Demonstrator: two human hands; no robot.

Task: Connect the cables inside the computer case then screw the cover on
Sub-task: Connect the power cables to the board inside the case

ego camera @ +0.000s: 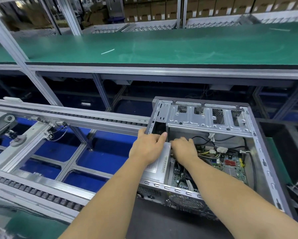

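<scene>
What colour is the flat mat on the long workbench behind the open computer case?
Green, seen best in the head view: the flat workbench mat is plain green.

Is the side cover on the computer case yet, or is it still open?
Still open. The computer case has no cover: its motherboard and cables are exposed, and the right hand reaches inside.

Bright, even overhead light; wide-angle view, soft at the edges.

Pale glare streaks lie across the green desk, and the case's metal bracket shines. The bays under the desk fall into deep shadow. Straight rails bow toward the frame's edges. The far shelves of boxes are smeared by blur, as is the bottom left corner.
</scene>
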